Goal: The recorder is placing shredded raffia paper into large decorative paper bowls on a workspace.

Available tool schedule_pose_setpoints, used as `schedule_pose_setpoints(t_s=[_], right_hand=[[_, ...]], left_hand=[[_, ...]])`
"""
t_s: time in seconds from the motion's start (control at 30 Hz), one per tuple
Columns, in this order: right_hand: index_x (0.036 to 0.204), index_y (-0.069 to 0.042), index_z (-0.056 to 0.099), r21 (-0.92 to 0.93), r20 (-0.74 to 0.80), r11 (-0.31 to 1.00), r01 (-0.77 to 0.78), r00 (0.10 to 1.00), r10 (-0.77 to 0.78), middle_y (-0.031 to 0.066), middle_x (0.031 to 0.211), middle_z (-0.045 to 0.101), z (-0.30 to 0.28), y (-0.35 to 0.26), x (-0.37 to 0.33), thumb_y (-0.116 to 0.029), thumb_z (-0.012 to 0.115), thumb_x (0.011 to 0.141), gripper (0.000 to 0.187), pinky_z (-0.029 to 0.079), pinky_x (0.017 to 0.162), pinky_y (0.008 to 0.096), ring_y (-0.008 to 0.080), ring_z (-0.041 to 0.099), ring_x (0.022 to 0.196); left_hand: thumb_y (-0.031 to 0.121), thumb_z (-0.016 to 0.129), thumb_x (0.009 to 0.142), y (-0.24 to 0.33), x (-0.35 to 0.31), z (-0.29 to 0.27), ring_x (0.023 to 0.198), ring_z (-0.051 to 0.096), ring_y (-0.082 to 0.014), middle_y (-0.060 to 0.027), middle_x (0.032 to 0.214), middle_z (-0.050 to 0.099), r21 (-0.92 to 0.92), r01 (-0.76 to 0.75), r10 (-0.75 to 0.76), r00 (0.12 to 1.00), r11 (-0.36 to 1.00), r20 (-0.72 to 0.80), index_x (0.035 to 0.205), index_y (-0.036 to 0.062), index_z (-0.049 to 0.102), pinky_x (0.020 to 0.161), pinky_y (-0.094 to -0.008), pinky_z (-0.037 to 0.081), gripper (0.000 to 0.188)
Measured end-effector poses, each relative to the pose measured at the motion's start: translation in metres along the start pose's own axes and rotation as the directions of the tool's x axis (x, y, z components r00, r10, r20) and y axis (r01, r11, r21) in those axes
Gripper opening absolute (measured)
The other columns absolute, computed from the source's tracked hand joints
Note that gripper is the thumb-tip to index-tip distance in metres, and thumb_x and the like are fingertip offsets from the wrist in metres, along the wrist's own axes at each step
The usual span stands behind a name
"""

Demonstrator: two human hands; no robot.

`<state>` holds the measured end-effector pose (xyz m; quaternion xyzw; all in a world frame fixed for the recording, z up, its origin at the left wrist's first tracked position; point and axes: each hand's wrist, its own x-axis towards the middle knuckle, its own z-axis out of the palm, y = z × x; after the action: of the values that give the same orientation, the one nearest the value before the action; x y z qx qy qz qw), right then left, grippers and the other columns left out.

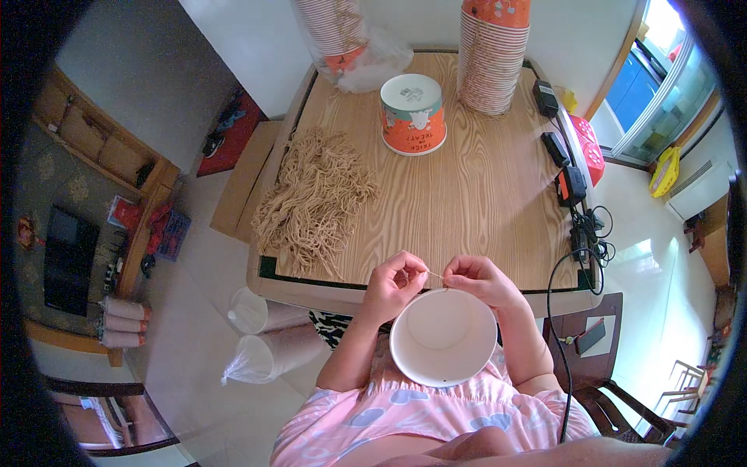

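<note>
Left hand [394,285], right hand [484,281] pinching thin twine [435,275]; round tub [443,349].

Two hands [395,286], two unstacked buckets [443,338]

A wood-grain table [482,210] with a dark edging strip fills the middle of the frame, against a white wall [424,27] at the top. A shadowed grey wall [152,58] takes the upper left, with a red mat [233,144] at its foot. Along the left edge stands a wooden wall unit [87,140] with a black television [70,261]. Pale, glossy floor [187,319] spreads on both sides, catching bright reflections at right. Upper right, strong daylight falls by a glazed door [661,113] and blue cabinets [625,92]; a dark wooden chair [607,409] stands lower right.
</note>
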<state>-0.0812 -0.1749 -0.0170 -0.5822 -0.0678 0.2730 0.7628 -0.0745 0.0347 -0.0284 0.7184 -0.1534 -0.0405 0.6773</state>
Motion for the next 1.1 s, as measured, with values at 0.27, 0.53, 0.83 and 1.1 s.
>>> schedule_pose_setpoints(t_s=[0.27, 0.53, 0.83, 1.1], right_hand=[[0.089, -0.002, 0.059, -0.063, -0.024, 0.998, 0.009, 1.0, -0.01, -0.0034, 0.079, 0.059, 0.002, -0.004, 0.0, -0.007, 0.06, 0.089, 0.005, 0.043, 0.063, 0.0172, 0.0026, 0.054, 0.072], [0.088, -0.003, 0.059, 0.016, 0.014, 1.0, -0.002, 1.0, 0.002, -0.0036, 0.078, 0.059, 0.0, 0.002, 0.007, -0.007, 0.059, 0.089, 0.005, 0.042, 0.061, 0.0175, 0.0029, 0.054, 0.071], [0.086, -0.003, 0.058, 0.012, -0.028, 1.0, -0.026, 0.999, 0.026, -0.003, 0.079, 0.058, 0.0, -0.001, 0.006, -0.009, 0.058, 0.089, 0.007, 0.041, 0.062, 0.0178, 0.0029, 0.053, 0.073], [0.087, -0.003, 0.058, 0.013, -0.037, 1.0, 0.005, 0.999, -0.004, -0.004, 0.078, 0.057, 0.002, -0.005, 0.003, -0.007, 0.06, 0.088, 0.005, 0.041, 0.061, 0.0172, 0.0023, 0.052, 0.072]], left_hand=[[0.005, 0.064, 0.083, 0.001, 0.001, -0.002, 0.063, 0.048, -0.0007, 0.0027, 0.079, 0.059, 0.063, 0.024, -0.023, 1.0, 0.998, -0.006, 0.088, 0.0046, 0.062, 0.056, -0.0175, 0.04, 0.006], [0.009, 0.07, 0.08, 0.013, 0.009, 0.001, 0.059, 0.05, -0.002, 0.0017, 0.077, 0.063, 0.083, 0.073, -0.086, 0.983, 0.994, 0.162, 0.1, 0.0062, 0.069, 0.054, -0.0191, 0.042, 0.02], [0.007, 0.069, 0.08, 0.023, 0.009, 0.004, 0.059, 0.054, -0.0068, -0.0034, 0.074, 0.064, 0.248, 0.046, -0.077, 0.991, 0.968, 0.114, 0.088, 0.0017, 0.069, 0.054, -0.0232, 0.044, 0.01], [0.008, 0.068, 0.079, 0.023, 0.009, 0.003, 0.059, 0.055, -0.0072, -0.0032, 0.073, 0.064, 0.218, 0.056, -0.08, 0.991, 0.974, 0.103, 0.085, 0.0017, 0.066, 0.054, -0.0242, 0.045, 0.009]])
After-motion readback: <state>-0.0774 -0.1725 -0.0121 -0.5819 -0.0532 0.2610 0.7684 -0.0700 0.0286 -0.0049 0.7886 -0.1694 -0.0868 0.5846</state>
